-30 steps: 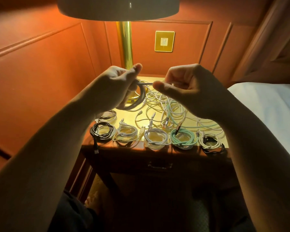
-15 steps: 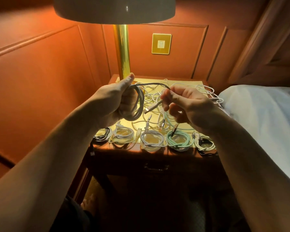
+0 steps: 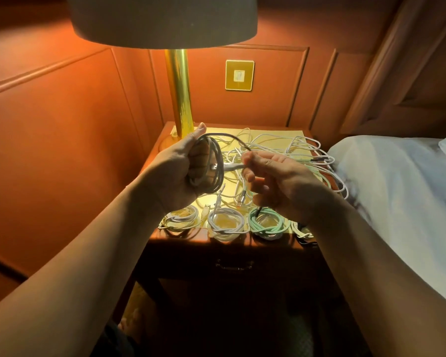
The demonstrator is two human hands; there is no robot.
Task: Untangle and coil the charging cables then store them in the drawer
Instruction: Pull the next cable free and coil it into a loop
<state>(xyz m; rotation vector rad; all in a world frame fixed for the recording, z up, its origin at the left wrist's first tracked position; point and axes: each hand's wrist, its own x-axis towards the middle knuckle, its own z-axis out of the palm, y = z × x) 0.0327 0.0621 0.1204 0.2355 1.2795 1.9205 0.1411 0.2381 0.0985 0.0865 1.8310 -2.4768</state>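
I see a grey cable (image 3: 215, 171) wound into a round, smooth coil, held above the nightstand (image 3: 224, 243). My left hand (image 3: 180, 171) is curled around the loops; my right hand (image 3: 278, 181) pinches the free plug end, which points back into the coil. Behind lies a loose tangle of white cables (image 3: 281, 148). Along the front edge sit finished coils: two white coils (image 3: 204, 220) and a mint-green coil (image 3: 267, 224), braided-looking. The drawer (image 3: 233, 265) below is closed, so I cannot tell its contents.
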